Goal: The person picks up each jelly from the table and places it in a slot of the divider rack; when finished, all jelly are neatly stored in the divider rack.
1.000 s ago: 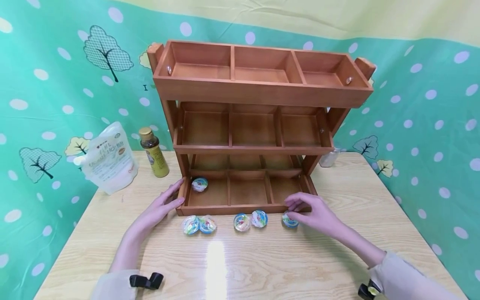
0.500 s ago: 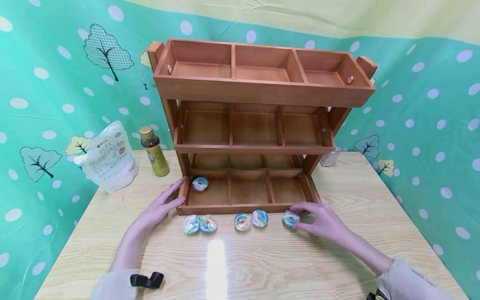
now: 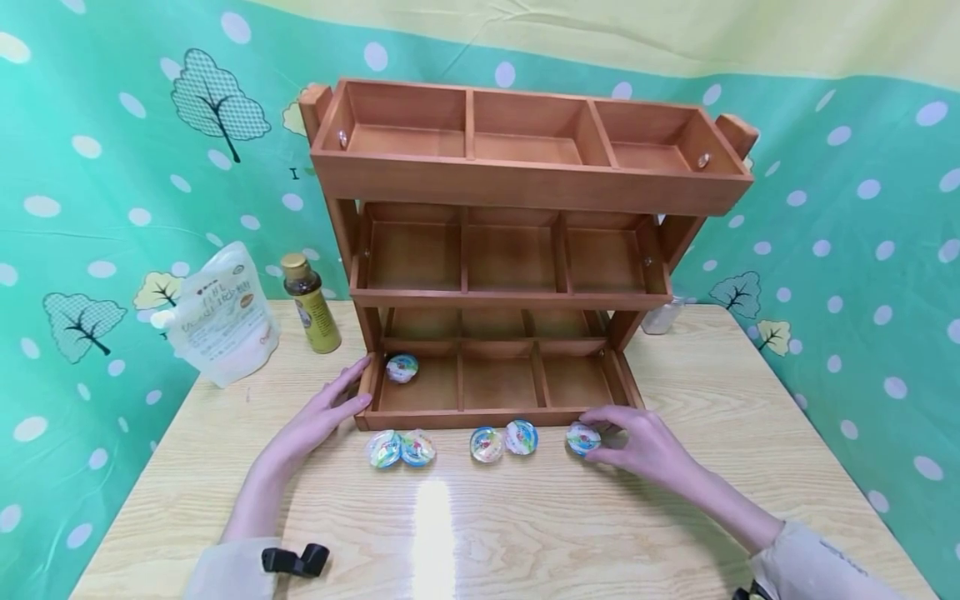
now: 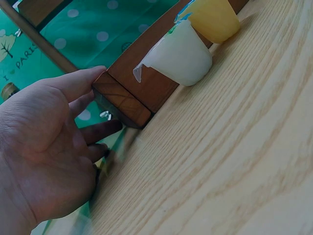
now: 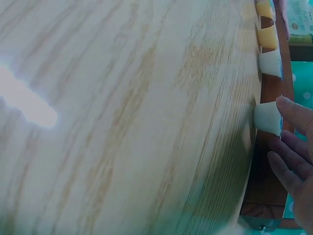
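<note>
My right hand [image 3: 645, 442] has its thumb and forefinger at the rim of a white jelly cup [image 3: 583, 437] with a printed lid, pinching it in front of the rack's right end. In the right wrist view this jelly cup [image 5: 267, 118] is upright on the table, thumb on one side of its rim. My left hand [image 3: 322, 417] rests with extended fingers against the left end of the wooden rack's bottom tray [image 3: 480, 419]; the left wrist view has the thumb at the tray's front corner [image 4: 122, 100]. Another jelly cup [image 3: 402, 368] lies in that tray's left compartment.
Two jelly cups [image 3: 384, 449] stand together at the left before the tray, and another pair [image 3: 487, 445] near the middle. A white pouch [image 3: 225, 317] and a brown-necked bottle [image 3: 313, 308] stand left of the rack. Behind its right side is a small clear jar [image 3: 662, 318].
My right hand has shifted slightly right and now has thumb and forefinger beside the right jelly cup, whose lid shows more fully. My left hand stays on the tray's end.
</note>
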`<state>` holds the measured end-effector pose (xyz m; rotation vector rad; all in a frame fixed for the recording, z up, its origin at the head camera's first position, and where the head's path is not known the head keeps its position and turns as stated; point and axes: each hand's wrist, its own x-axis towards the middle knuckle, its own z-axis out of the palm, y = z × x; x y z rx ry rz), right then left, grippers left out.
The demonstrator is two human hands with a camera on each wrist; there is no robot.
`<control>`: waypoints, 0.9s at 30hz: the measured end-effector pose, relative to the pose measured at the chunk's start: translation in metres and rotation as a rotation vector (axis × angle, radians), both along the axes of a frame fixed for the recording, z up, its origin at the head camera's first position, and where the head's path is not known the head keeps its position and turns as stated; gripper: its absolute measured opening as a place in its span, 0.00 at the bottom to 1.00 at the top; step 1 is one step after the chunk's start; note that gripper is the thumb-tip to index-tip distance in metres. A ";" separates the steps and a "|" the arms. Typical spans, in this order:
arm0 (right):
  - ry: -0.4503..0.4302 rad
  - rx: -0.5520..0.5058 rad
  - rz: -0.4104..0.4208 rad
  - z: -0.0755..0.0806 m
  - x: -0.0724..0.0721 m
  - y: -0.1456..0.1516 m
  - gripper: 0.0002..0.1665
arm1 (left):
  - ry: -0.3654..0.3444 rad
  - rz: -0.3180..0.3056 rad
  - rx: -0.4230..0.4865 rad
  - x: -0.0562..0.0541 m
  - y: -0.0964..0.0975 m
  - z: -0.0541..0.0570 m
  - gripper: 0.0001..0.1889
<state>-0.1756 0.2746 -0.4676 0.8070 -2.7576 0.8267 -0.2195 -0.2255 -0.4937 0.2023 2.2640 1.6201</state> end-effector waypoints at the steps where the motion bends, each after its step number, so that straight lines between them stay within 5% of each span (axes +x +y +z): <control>1: -0.001 -0.002 -0.001 0.000 0.000 0.000 0.32 | 0.003 -0.003 0.000 0.000 0.000 0.000 0.38; 27: -0.023 -0.065 0.062 -0.017 0.001 -0.014 0.17 | -0.073 0.006 -0.011 -0.001 -0.001 -0.001 0.38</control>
